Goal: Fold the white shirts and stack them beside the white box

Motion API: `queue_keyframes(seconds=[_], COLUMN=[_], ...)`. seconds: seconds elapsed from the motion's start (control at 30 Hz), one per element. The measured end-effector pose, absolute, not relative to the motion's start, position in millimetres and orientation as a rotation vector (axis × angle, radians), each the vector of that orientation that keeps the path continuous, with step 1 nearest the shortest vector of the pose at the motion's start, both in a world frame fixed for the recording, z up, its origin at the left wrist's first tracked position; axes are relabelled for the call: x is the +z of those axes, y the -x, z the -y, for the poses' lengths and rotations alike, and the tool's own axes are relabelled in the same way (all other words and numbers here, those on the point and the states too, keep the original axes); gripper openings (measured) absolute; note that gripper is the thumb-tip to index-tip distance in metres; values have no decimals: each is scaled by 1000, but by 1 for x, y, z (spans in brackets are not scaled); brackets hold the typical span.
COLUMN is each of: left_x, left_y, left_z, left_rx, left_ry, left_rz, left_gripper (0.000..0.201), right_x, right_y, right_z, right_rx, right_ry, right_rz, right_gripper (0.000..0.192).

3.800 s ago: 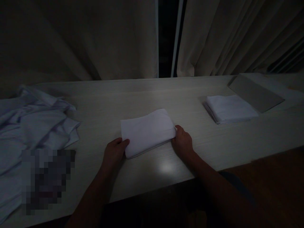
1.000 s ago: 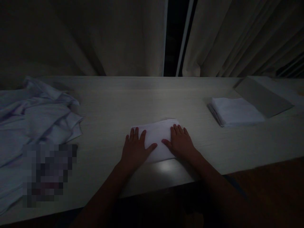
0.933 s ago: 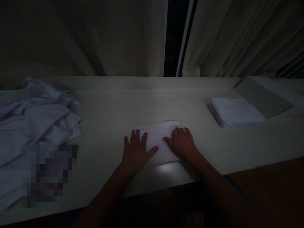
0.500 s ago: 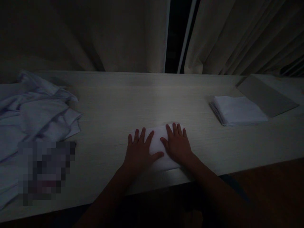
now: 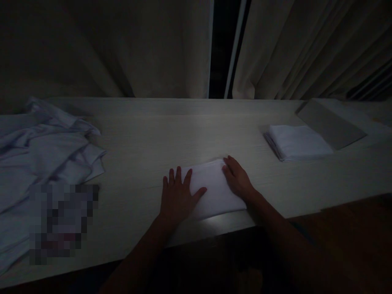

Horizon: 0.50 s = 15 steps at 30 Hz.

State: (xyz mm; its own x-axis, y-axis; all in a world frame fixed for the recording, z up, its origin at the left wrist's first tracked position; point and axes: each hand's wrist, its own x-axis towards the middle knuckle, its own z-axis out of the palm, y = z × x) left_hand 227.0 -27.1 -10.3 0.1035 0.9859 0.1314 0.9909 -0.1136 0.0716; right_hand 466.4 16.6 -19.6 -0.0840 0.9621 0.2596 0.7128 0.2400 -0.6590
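Two hands rest on one folded white cloth (image 5: 214,190), which lies flat on the table (image 5: 183,130) just inside its near edge. The left hand (image 5: 177,196) lies palm down with fingers spread wide over the cloth's left end, partly on the tabletop; it grips nothing. The right hand (image 5: 238,179) sits at the cloth's right edge with fingers loosely extended against the fabric. Whether it pinches the edge or only presses on it cannot be told in the dim light.

Relative to the cloth, a stack of folded white cloths (image 5: 297,142) lies well apart to the right and farther back. A flat grey board (image 5: 330,124) lies just beyond that stack, touching or nearly touching it. A loose heap of unfolded white fabric (image 5: 45,151) lies well apart to the left. Closed curtains (image 5: 122,49) hang behind the table.

Risk assessment:
- The cloth's near side lies close to the table edge. A pull toward the body would probably drag it over the edge.
- Uneven pressure from the two hands is likely to shift the upper layers and skew the fold.
- Low light obscures the layer edges, so misalignment may go unnoticed.
- Lifting by one side only would likely let the fold fall open.
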Motion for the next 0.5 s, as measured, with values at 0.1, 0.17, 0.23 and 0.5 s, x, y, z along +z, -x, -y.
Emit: queue_keyframes(seconds=[0.1,0.17,0.23,0.5], left_x=[-9,-8,-7,-8], left_y=[-224,-220,-217,-215], left_z=[20,13,6,2], left_rx=[-220,-220,-232,-239], left_ry=[2283,2260,2236,2222], left_rz=[2086,2098,2102,2094], left_gripper=[90,89,89,86], right_x=[-19,-14,-11,-22], right_y=[-488,-496,-498,-475], right_z=[-1,16,31,44], right_rx=[660,759,765,339], right_ry=[1493,1434,1360,1423], right_rz=[1578,1613,1778,2049], right_gripper=[47,44,50,77])
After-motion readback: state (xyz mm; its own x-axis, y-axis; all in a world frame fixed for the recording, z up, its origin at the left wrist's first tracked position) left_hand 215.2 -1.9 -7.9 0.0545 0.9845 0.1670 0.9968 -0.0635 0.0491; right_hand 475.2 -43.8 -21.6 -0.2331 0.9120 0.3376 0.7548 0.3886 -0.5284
